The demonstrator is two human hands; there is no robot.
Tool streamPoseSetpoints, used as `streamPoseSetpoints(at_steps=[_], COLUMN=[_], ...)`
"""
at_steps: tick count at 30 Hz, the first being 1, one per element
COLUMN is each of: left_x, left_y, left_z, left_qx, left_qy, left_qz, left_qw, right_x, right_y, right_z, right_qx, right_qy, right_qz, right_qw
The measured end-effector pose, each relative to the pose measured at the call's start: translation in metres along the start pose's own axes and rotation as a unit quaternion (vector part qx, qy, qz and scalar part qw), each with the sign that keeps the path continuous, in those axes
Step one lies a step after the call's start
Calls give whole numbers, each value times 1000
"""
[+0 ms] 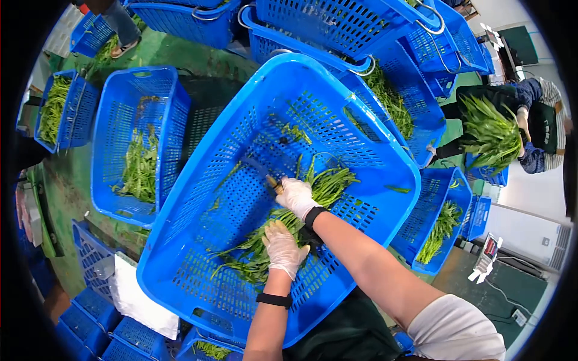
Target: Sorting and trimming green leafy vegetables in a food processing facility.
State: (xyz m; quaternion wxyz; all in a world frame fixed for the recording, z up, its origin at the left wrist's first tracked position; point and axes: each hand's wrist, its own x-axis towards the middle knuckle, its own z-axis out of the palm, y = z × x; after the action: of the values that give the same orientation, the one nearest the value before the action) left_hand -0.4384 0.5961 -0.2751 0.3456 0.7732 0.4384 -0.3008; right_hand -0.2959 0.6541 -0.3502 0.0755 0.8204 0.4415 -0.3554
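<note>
Before me is a large blue perforated plastic basket (289,58) with a bunch of leafy green vegetables (332,182) lying along its near side, stems toward the upper right and leaves toward the lower left. My right hand (298,196), in a thin whitish glove, is closed on a knife (272,182) by its wooden handle, over the stems; the blade points up and left and is blurred. My left hand (282,248), gloved too, rests with spread fingers on the leafy part of the bunch. Loose scraps of greens (295,133) lie at the basket's far end.
A blue basket with greens (174,113) stands on the green floor to the left. Stacked blue baskets (316,27) with metal handles rise beyond. A co-worker (535,106) at the right holds a leafy bunch (490,131). A white sheet (140,293) lies lower left.
</note>
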Motion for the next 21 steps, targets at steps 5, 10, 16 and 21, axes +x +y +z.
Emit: streamPoseSetpoints(at_steps=[5,10,16,21], left_x=[47,100,112,125], left_y=[36,79,97,75], left_z=[-9,-6,49,11], left_qx=[39,8,-110,-165], left_qy=[13,41,105,58], left_qz=[21,50,-33,46], left_qw=[999,998,988,984], right_x=[-6,-59,-163,-232], right_y=[13,47,97,134], right_z=[-79,-168,-199,-194], right_qx=[156,246,314,451], right_qy=[-47,6,90,134], right_qz=[51,22,47,91], right_qw=[985,969,944,878])
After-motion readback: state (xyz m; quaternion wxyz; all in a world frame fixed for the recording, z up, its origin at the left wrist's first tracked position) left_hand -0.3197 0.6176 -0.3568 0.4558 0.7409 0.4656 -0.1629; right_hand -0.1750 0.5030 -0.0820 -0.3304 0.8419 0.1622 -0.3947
